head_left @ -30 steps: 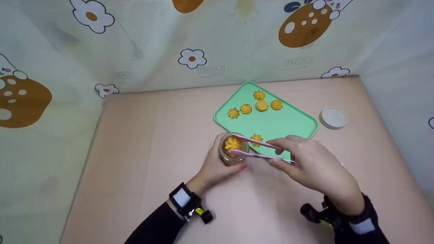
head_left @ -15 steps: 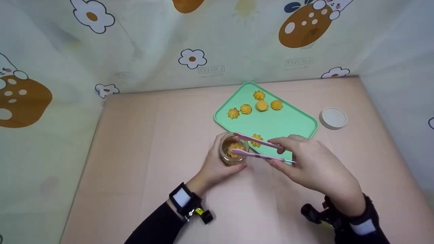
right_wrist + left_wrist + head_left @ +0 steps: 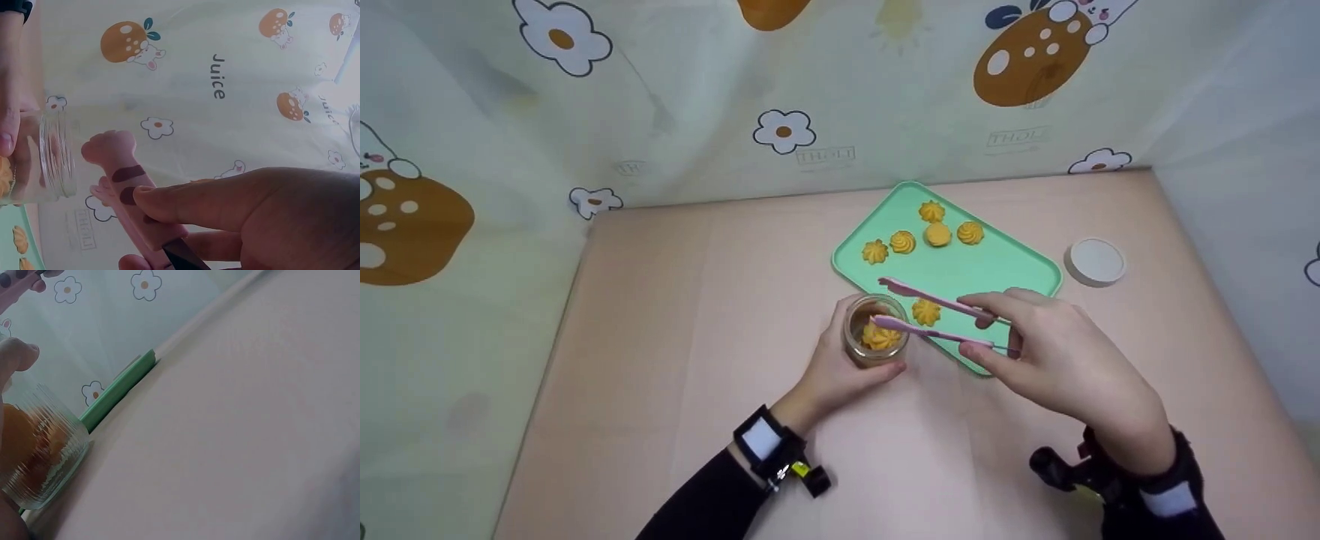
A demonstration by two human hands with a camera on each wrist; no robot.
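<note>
Curling round a glass jar [image 3: 56,154], the left fingers [image 3: 883,373] hold it while the right fingers [image 3: 1003,303] pinch pink tongs [image 3: 127,173].

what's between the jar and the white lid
In the head view, the pink tongs in the right hand, one cookie and part of the green tray lie between the jar and the white lid.

- Bench [image 3: 660,337]: pale pink-beige top, matte.
- Back sheet [image 3: 682,90]: pale green, creased, upright behind the bench.
- Prints on it: white flowers [image 3: 784,131], orange-brown spotted fruit [image 3: 1031,64], boxed lettering [image 3: 826,156].
- Left sheet [image 3: 472,360]: same pale green, big fruit print [image 3: 416,229] at far left.
- Right sheet [image 3: 1245,135]: paler, bluish, alongside bench.
- Right wrist view: "Juice" lettering [image 3: 218,76], bright white glare [image 3: 344,90] near right edge.
</note>
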